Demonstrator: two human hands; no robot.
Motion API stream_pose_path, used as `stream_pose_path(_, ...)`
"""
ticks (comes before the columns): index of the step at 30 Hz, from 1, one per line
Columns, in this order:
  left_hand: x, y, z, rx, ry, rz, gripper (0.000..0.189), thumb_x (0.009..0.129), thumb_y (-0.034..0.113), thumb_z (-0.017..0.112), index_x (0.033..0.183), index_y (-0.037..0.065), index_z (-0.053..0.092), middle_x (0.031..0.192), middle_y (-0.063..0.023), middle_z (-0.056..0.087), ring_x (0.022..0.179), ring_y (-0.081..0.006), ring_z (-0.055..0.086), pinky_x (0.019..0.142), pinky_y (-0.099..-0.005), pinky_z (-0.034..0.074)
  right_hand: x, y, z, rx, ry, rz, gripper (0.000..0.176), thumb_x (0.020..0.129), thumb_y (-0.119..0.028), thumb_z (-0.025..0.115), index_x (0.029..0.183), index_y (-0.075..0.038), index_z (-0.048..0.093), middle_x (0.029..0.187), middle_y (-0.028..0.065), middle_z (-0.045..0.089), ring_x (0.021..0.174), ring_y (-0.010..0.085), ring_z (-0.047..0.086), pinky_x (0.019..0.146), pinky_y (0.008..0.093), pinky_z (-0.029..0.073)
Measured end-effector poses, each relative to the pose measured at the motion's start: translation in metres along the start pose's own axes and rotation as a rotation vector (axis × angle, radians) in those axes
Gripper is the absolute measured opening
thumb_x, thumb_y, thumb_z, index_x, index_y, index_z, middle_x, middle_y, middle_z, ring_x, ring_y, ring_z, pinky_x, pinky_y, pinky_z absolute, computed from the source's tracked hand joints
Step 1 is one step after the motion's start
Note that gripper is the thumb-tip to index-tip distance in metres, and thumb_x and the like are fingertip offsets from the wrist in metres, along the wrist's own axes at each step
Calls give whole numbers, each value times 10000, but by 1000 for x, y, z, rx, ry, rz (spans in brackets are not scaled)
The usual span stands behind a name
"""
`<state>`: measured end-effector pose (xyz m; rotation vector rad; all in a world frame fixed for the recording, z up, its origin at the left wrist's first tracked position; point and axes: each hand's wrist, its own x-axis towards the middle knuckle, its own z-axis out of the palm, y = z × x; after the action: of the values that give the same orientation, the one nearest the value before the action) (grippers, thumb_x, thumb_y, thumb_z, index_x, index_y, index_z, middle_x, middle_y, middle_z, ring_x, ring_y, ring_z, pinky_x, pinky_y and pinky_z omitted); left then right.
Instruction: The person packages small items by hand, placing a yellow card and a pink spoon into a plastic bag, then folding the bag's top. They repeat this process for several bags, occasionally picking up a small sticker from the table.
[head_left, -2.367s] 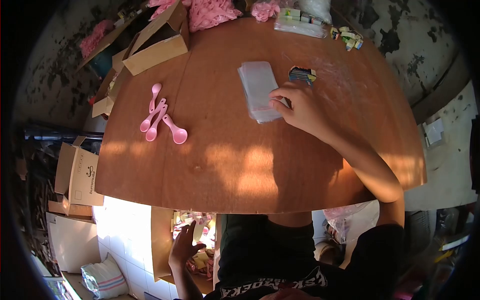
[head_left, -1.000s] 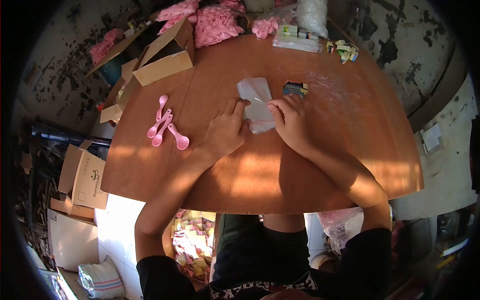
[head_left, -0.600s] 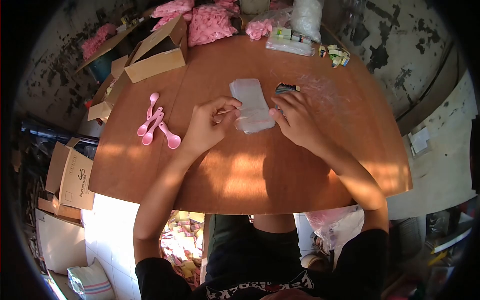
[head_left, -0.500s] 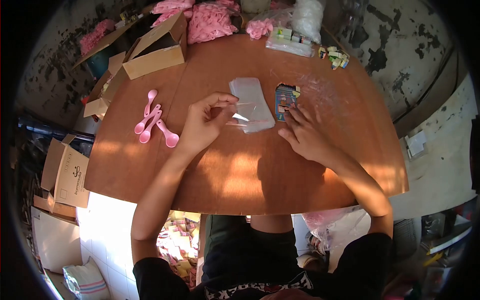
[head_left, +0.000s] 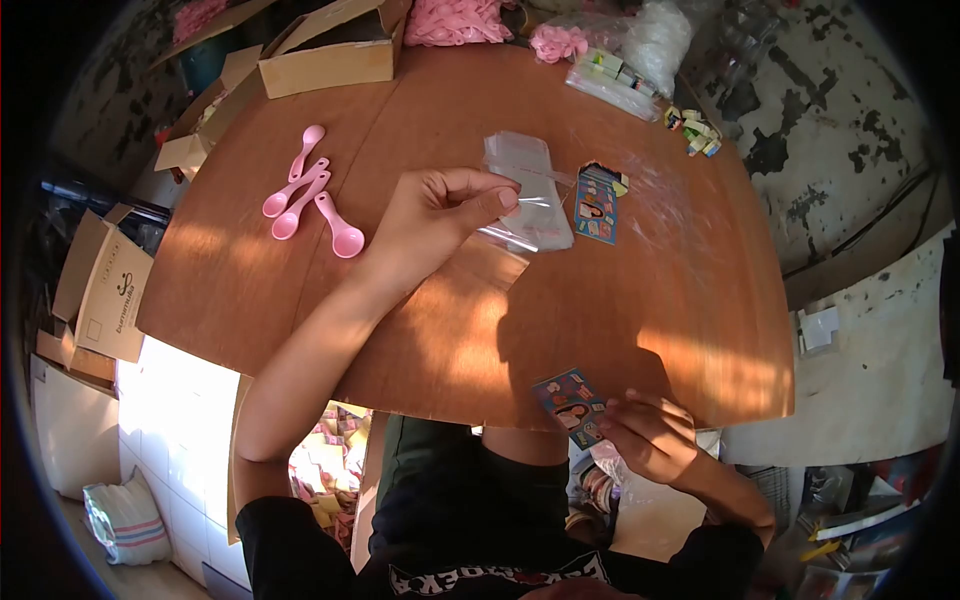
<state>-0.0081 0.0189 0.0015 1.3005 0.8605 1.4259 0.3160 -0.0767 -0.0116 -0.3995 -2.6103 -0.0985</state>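
Observation:
My left hand is closed, pinching a clear plastic bag between thumb and fingertips above the table. Just beyond it lies a stack of clear plastic bags. To the right of that stack sits a pile of blue printed cards. Down at the table's near edge, my right hand grips one blue printed card by its side, picture side up. Several pink measuring spoons rest on the left part of the table, away from both hands.
An open cardboard box stands at the far left of the wooden table. Along the back are pink spoons in a heap, a clear bag and small yellow-green items. Another carton stands left of the table.
My right hand has left the card pile and come back to the near table edge with one card. My left hand still holds the bag. The view has shifted slightly.

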Motion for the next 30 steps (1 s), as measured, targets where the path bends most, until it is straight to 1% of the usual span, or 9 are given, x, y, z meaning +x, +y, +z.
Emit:
stream_pose_path(2, -1, 0, 2, 50, -19, 10, 180, 882, 119, 696, 997, -18, 712, 943, -35, 689, 827, -82, 604, 751, -223, 483, 26, 9, -13, 154, 251, 87, 245, 674, 40, 758, 901, 12, 668, 882, 157, 673, 751, 262, 683, 688, 376, 586)
stream_pose_path(5, -5, 3, 4, 125, -85, -14, 195, 893, 112, 674, 1018, -33, 708, 917, -49, 708, 856, -80, 620, 780, -236, 491, 56, 31, -23, 248, 457, 205, 175, 742, 79, 701, 903, 80, 630, 814, 171, 657, 700, 287, 658, 625, 310, 524)
stream_pose_path(8, -9, 2, 9, 84, -140, -62, 192, 897, 101, 668, 1035, -26, 706, 917, -59, 709, 849, -75, 625, 776, -229, 502, 84, 46, -24, 310, 595, 447, 111, 855, 53, 654, 959, 84, 634, 874, 144, 678, 750, 157, 646, 645, 278, 517)
stream_pose_path(11, -11, 5, 8, 104, -186, -79, 214, 905, 107, 662, 1052, -47, 689, 955, -71, 704, 864, -88, 621, 786, -230, 492, 115, 70, -11, 317, 686, 371, 151, 866, 22, 665, 1002, 85, 645, 905, 127, 685, 755, 120, 635, 642, 256, 522)
stream_pose_path(15, -11, 4, 7, 88, -156, 32, 225, 916, 136, 656, 1048, -43, 689, 922, -71, 704, 841, -82, 628, 765, -231, 505, 129, 83, -1, 579, 657, 440, 169, 873, 13, 659, 1025, 85, 650, 907, 124, 687, 751, 124, 642, 631, 239, 528)
stream_pose_path(20, -12, 10, 5, 258, -198, -113, 239, 927, 156, 645, 1037, -54, 683, 881, -79, 699, 755, -90, 651, 693, -219, 530, 121, 90, -3, 556, 404, 483, 148, 870, 6, 663, 1005, 66, 664, 888, 113, 689, 761, 111, 651, 655, 235, 534)
stream_pose_path(27, -16, 15, 12, -27, -241, -219, 260, 923, 147, 648, 1065, -70, 665, 886, -90, 701, 760, -94, 653, 684, -217, 535, 138, 77, -6, 688, 435, 535, 92, 865, -21, 676, 940, 31, 687, 896, 78, 685, 840, 98, 637, 720, 239, 501)
stream_pose_path(29, -15, 8, 13, 15, -204, -69, 221, 911, 135, 661, 1057, -28, 690, 817, -64, 685, 715, -67, 620, 580, -215, 526, 142, 81, -9, 488, 191, 403, 118, 854, -36, 680, 965, 0, 698, 952, 95, 676, 914, 140, 635, 754, 278, 497)
stream_pose_path(30, -15, 8, 13, 16, -203, -69, 221, 911, 135, 661, 1057, -28, 690, 817, -64, 685, 715, -67, 620, 580, -215, 526, 144, 83, -8, 488, 191, 401, 118, 854, -36, 680, 965, 0, 698, 952, 95, 676, 914, 140, 635, 754, 278, 497)
